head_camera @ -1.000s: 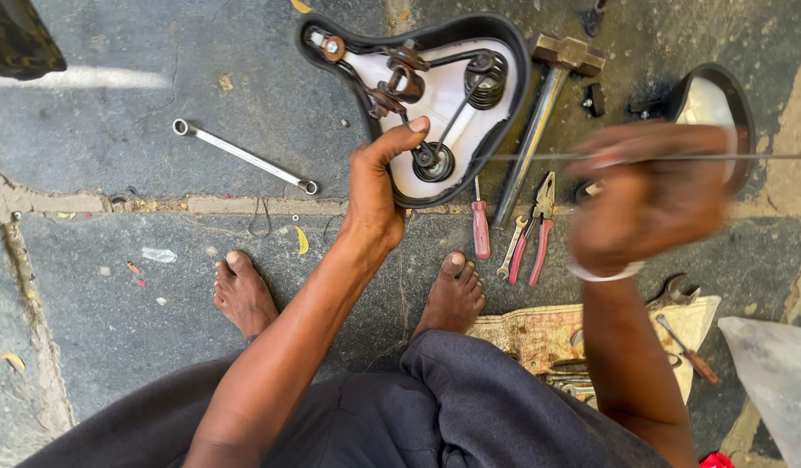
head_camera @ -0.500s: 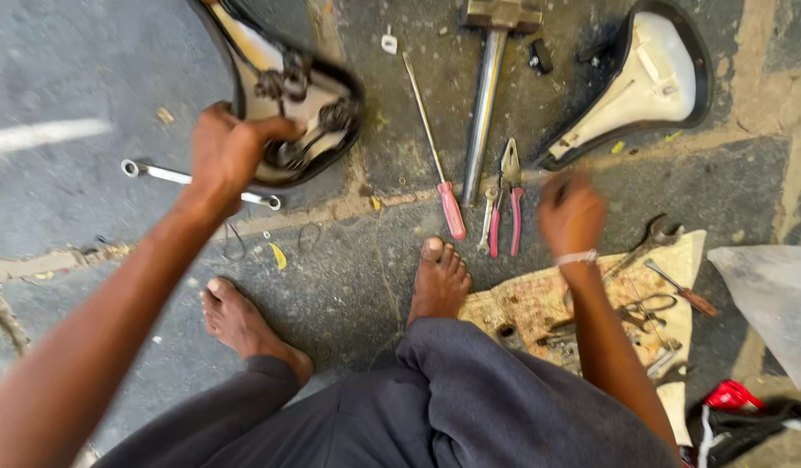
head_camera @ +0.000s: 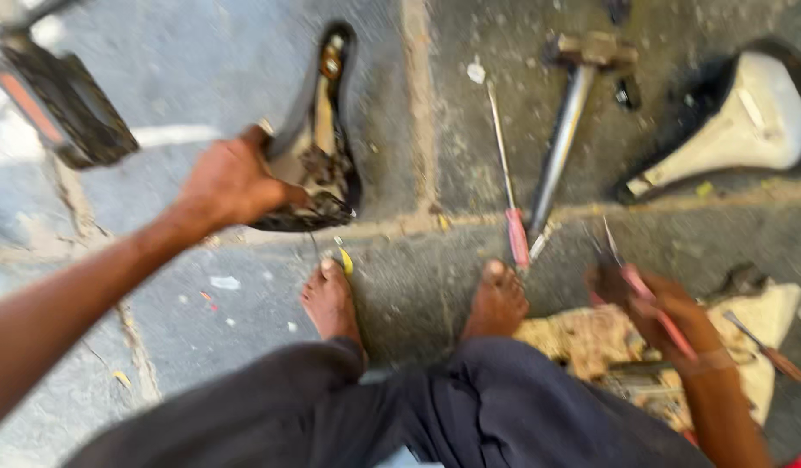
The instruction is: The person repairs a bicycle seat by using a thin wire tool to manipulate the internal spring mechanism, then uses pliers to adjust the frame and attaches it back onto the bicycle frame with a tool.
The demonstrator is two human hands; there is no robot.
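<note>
Two bare hands are at work over a stone-paved floor [head_camera: 244, 347], seen from above and blurred by motion. The left hand [head_camera: 231, 182] is at mid-left, its fingers [head_camera: 283, 195] closed around the near end of a bicycle saddle [head_camera: 318, 139]. The saddle is turned on edge, its dark rim to the left and its metal underside hardware facing right. Whether it rests on the floor or is lifted clear cannot be told.

The right hand [head_camera: 664, 308] is at the near right, its fingers closed around pink-handled pliers [head_camera: 643, 290]; one pink handle runs along the palm toward the wrist, and the tip points to the far side. The hand sits above a crumpled tan paper sheet [head_camera: 764, 321] that carries small tools, among them a brown-handled tool [head_camera: 768, 351] at its right edge.

Two bare feet are on the floor between the hands, the left foot [head_camera: 331, 299] just beside a yellow scrap [head_camera: 346, 260], the right foot [head_camera: 497, 299] just near of a red-handled screwdriver [head_camera: 509, 186]. The screwdriver lies lengthwise, shaft pointing far. Just to its right lies a hammer [head_camera: 565, 130], head at the far end. A second saddle [head_camera: 738, 126], pale underside up, lies at the far right, well apart from the first. A black bicycle pedal [head_camera: 62, 104] with an orange reflector shows at the far left. Dark trousers [head_camera: 418, 407] fill the near edge.
</note>
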